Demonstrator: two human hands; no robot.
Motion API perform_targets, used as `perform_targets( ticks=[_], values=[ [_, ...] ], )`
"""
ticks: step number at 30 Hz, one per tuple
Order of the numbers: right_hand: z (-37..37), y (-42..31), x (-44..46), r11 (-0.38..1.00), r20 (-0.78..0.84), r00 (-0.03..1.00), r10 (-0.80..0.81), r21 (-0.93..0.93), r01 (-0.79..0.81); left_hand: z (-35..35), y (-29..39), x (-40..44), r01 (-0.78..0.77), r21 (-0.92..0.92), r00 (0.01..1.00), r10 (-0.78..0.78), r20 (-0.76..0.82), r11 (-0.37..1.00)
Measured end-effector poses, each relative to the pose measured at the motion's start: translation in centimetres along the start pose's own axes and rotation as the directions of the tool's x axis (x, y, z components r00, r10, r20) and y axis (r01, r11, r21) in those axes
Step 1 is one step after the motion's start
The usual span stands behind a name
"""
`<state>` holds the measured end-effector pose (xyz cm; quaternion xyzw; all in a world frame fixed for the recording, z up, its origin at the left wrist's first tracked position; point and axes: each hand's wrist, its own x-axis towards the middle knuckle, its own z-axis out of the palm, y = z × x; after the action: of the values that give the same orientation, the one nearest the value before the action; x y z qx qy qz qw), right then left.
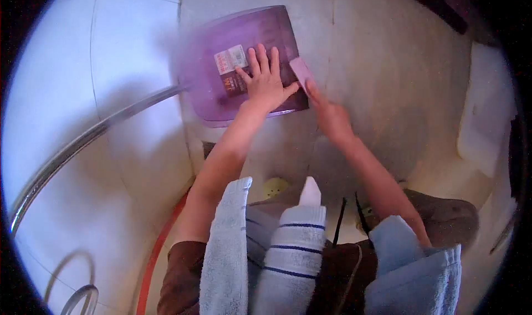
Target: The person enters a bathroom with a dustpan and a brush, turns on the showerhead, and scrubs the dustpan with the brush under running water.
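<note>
A translucent purple plastic container (202, 90) lies on the floor at the upper middle, with a white and dark label (229, 60) on its face. Spread over that face beside the label is my left hand (266, 85), fingers apart. My right hand (330, 113) grips a pale pink, flat block-like item (301, 73) at the container's right edge. The fingers under the pink item are partly hidden.
A metal hose (83, 140) runs from the left up to the container, along a white tiled wall (50, 82). A red hose (160, 240) lies lower left. Towels (296, 243) hang before my body. A round yellowish drain-like piece (274, 187) is on the floor.
</note>
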<state>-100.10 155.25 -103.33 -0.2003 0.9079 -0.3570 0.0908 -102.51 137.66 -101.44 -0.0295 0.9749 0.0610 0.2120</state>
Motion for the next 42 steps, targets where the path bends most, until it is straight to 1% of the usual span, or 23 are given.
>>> perform_targets(
  ticks=[2,4,5,7,9,10,13,16,19,21,22,25,26,27,28,30,32,34,35,37,38,41,42],
  values=[
    [2.9,2.4,3.7,0.977,0.233,0.963,0.138,0.129,-0.172,3.4,-1.6,1.9,0.002,-0.012,1.000,-0.002,-0.026,1.000],
    [0.7,-0.4,10.7,0.946,0.443,0.841,0.310,-0.058,-0.318,2.8,-1.0,1.5,0.018,-0.022,1.000,-0.019,-0.016,1.000],
    [0.7,-0.5,11.4,0.949,0.404,0.865,0.299,-0.029,-0.314,2.4,-0.4,0.9,0.033,-0.026,0.999,-0.034,-0.011,0.999],
    [-3.8,-2.3,6.5,0.922,0.284,0.892,0.352,0.060,-0.383,0.2,3.5,-4.5,-0.032,0.028,0.999,0.033,-0.017,0.999],
    [-2.1,-0.3,0.2,0.985,0.039,0.991,0.129,0.106,-0.133,-0.2,3.7,-4.0,-0.030,0.029,0.999,0.031,-0.030,0.999],
    [-1.7,0.6,-2.2,0.995,-0.086,0.996,0.011,0.100,-0.002,-0.5,4.0,-4.1,-0.027,0.028,0.999,0.027,-0.018,0.999],
    [-3.3,-0.1,-2.9,0.991,-0.019,0.999,0.044,0.125,-0.042,-0.6,4.2,-4.5,-0.014,0.014,1.000,0.015,-0.022,1.000],
    [-3.2,0.5,5.6,0.957,0.190,0.964,0.184,0.192,-0.220,-1.5,4.4,-4.2,-0.008,-0.003,1.000,0.008,-0.024,1.000],
    [-6.4,-3.0,6.7,0.908,0.335,0.863,0.378,0.049,-0.417,-1.6,4.5,-4.4,0.004,0.004,1.000,-0.004,-0.001,1.000],
    [-4.6,-0.6,0.0,0.996,0.099,0.991,0.085,0.015,-0.087,-0.6,4.1,-4.1,-0.016,0.014,0.999,0.017,-0.043,1.000],
    [-3.8,0.4,-2.2,0.996,-0.008,0.997,-0.078,-0.032,0.078,-0.8,4.1,-4.0,-0.014,0.018,0.999,0.015,-0.029,1.000],
    [-4.1,0.7,-1.9,0.997,0.061,0.996,-0.068,0.043,0.065,-1.2,4.6,-4.4,-0.001,0.008,1.000,0.000,0.011,1.000],
    [-4.9,-0.6,1.2,0.990,0.214,0.968,0.130,0.033,-0.140,-1.2,4.5,-4.4,-0.004,-0.005,1.000,0.004,0.019,1.000],
    [-6.0,-2.1,5.2,0.946,0.351,0.885,0.305,-0.007,-0.323,-1.6,4.4,-4.2,-0.003,-0.016,1.000,0.004,0.013,1.000],
    [-6.6,-3.0,7.2,0.937,0.374,0.868,0.327,-0.012,-0.348,-2.1,4.6,-4.1,0.011,0.026,0.999,-0.012,0.045,1.000],
    [-7.2,-4.2,8.4,0.905,0.427,0.814,0.394,-0.023,-0.426,-1.8,4.4,-4.1,0.009,0.005,1.000,-0.009,0.029,1.000],
    [-4.9,-1.1,2.5,0.961,0.195,0.966,0.170,0.185,-0.206,-1.9,4.4,-3.5,0.013,-0.017,1.000,-0.013,0.004,1.000],
    [-1.5,2.6,-1.1,0.962,0.053,0.994,0.091,0.253,-0.101,-1.6,4.4,-3.6,0.015,-0.024,1.000,-0.015,0.007,1.000],
    [-1.3,2.4,-0.9,0.962,0.051,0.992,0.118,0.241,-0.127,-1.2,4.4,-3.3,0.019,-0.036,1.000,-0.020,-0.017,0.999],
    [-1.5,2.8,0.0,0.991,0.167,0.978,0.126,0.014,-0.130,-0.6,4.3,-3.3,0.005,-0.040,0.999,-0.007,-0.045,0.999],
    [-4.5,-0.2,3.5,0.979,0.288,0.951,0.111,-0.197,-0.054,-0.7,4.3,-3.5,0.007,-0.036,1.000,-0.008,-0.019,0.999],
    [-4.6,-1.9,8.9,0.985,0.249,0.953,0.171,-0.051,-0.164,-1.1,4.4,-4.1,0.017,-0.038,1.000,-0.016,0.009,0.999],
    [-3.9,-1.4,7.9,0.982,0.194,0.964,0.181,-0.093,-0.166,-1.1,4.4,-4.3,0.009,-0.058,1.000,-0.008,0.008,0.998]
  ],
)
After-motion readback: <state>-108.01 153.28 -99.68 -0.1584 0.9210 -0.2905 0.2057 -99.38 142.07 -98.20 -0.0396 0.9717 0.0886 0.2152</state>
